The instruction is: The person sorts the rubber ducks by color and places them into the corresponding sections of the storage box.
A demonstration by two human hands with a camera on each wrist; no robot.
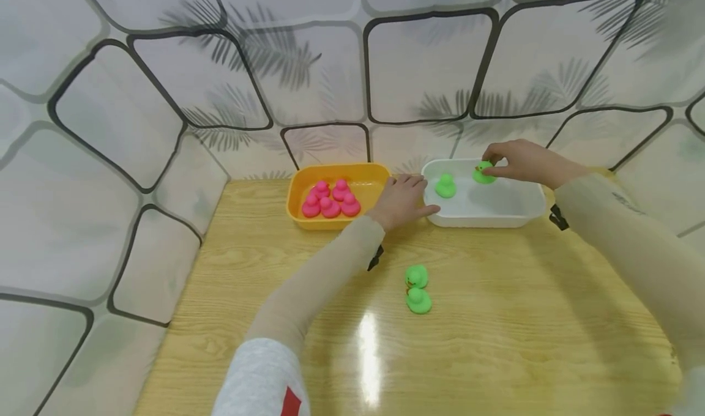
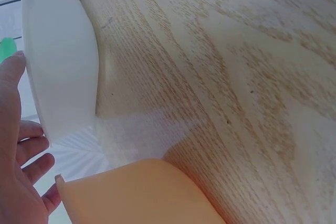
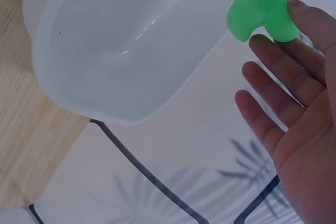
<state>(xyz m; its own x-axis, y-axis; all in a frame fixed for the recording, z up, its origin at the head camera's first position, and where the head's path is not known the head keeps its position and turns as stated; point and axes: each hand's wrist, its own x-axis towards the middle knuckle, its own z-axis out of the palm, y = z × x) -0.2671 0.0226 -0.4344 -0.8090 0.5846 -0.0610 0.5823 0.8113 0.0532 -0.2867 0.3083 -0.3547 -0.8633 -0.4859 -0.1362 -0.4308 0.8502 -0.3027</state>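
Observation:
My right hand [image 1: 523, 161] pinches a green rubber duck [image 1: 484, 172] between thumb and fingers, over the white tray [image 1: 512, 221]. The right wrist view also shows this duck [image 3: 262, 11], its other fingers spread apart below it. Another green duck [image 1: 445, 186] sits in the tray's left part. My left hand [image 1: 399, 202] spans the gap between the two trays, its thumb and fingers extended. In the left wrist view, a digit touches the white tray's rim [image 2: 60, 66] and the lowest fingers lie by the orange tray's edge. Two green ducks [image 1: 418, 301] stand together on the table.
Several pink rubber ducks [image 1: 330, 207] sit in the orange tray [image 1: 308, 224], left of the white one. Both trays stand at the back of the wooden table [image 1: 484, 318], against a patterned cloth backdrop [image 1: 429, 67]. Light glares off the table's front middle.

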